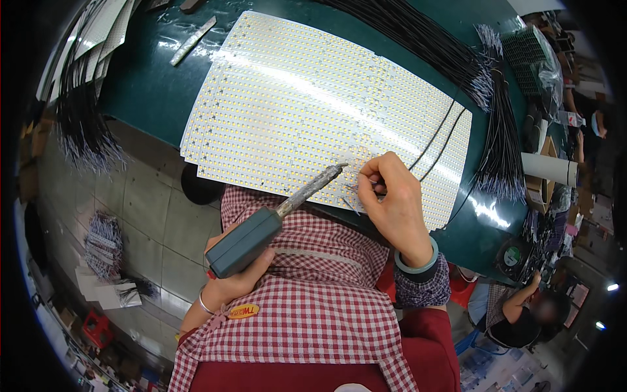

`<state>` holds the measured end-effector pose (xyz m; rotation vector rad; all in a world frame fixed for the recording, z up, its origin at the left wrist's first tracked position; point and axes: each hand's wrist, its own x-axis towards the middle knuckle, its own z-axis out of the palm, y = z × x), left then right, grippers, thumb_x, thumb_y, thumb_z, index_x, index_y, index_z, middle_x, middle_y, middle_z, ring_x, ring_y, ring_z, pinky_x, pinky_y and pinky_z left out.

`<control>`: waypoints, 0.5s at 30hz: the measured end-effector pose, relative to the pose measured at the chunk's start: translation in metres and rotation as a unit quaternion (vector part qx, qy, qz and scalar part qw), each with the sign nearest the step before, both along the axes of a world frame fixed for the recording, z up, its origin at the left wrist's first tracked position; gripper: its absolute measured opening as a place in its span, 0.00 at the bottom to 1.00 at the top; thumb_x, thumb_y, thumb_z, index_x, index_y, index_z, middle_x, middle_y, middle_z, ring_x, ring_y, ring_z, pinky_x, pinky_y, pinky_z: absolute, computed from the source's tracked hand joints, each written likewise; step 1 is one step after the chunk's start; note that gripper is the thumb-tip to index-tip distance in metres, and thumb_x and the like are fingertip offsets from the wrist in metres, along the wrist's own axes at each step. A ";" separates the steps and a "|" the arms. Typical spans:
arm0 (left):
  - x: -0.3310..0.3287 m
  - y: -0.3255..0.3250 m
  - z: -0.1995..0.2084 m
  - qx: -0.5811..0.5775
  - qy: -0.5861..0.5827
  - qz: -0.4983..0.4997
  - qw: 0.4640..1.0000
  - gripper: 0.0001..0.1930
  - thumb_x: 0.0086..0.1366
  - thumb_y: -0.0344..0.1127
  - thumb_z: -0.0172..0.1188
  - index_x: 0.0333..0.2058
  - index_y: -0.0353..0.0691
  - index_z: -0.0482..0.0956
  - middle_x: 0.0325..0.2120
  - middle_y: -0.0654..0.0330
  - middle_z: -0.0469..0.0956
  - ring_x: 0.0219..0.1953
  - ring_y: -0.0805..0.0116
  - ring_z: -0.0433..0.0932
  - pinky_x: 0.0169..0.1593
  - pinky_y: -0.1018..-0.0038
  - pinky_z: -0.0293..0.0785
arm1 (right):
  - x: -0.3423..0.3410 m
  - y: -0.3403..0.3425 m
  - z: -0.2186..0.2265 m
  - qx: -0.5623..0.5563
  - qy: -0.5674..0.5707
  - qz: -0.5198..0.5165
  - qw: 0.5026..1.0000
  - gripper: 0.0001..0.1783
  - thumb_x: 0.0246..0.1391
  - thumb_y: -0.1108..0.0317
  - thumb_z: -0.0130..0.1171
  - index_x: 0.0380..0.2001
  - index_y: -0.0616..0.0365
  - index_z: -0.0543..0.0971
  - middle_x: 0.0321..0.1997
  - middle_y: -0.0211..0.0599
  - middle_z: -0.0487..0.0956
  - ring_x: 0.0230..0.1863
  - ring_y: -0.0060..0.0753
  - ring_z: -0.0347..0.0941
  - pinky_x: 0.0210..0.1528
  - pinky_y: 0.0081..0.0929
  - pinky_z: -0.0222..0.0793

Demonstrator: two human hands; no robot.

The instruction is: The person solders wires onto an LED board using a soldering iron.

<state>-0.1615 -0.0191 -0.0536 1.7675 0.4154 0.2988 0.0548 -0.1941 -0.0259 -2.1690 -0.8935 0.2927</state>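
A white LED circuit board [281, 98], covered with rows of small yellow chips, lies on the green table, apparently on top of other boards. My left hand [245, 274] is wrapped around the dark green handle of a soldering iron [245, 242]. The iron's tip is over the board's near part, just left of my right fingers. My right hand [395, 199] is closed in a pinch above the board, on a thin black wire [436, 137] that runs back across it. Pale wire ends [351, 204] show beneath the fingers. Exactly what the fingertips grip is partly hidden.
Bundles of black wires [418, 39] lie behind the board, with another bundle [499, 144] on the right. More wires hang over white boards [104, 32] at left. A metal strip [193, 41] lies far left. A black reel [513, 255] sits right; a co-worker [522, 310] is beyond.
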 end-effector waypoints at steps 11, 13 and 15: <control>0.002 -0.001 0.001 0.008 -0.009 0.015 1.000 0.09 0.52 0.28 0.68 0.32 0.32 0.81 0.25 0.55 0.81 0.25 0.65 0.80 0.29 0.75 0.75 | 0.008 -0.003 0.015 0.001 0.074 0.057 0.996 0.06 0.51 0.76 0.60 0.31 0.61 0.73 0.33 0.41 0.71 0.31 0.41 0.73 0.30 0.32 0.69; 0.002 -0.002 0.001 0.010 -0.012 0.019 1.000 0.09 0.52 0.28 0.68 0.32 0.32 0.81 0.26 0.55 0.81 0.25 0.65 0.80 0.29 0.75 0.75 | 0.014 -0.008 0.016 -0.012 0.066 0.087 0.994 0.06 0.51 0.76 0.60 0.32 0.61 0.73 0.34 0.41 0.71 0.32 0.41 0.73 0.31 0.32 0.70; 0.002 -0.003 0.000 0.002 -0.007 0.025 1.000 0.09 0.52 0.28 0.68 0.32 0.33 0.81 0.26 0.56 0.81 0.25 0.65 0.81 0.29 0.75 0.75 | 0.015 -0.009 0.016 -0.024 0.057 0.116 0.991 0.06 0.52 0.76 0.60 0.32 0.61 0.73 0.35 0.40 0.70 0.33 0.41 0.73 0.32 0.31 0.71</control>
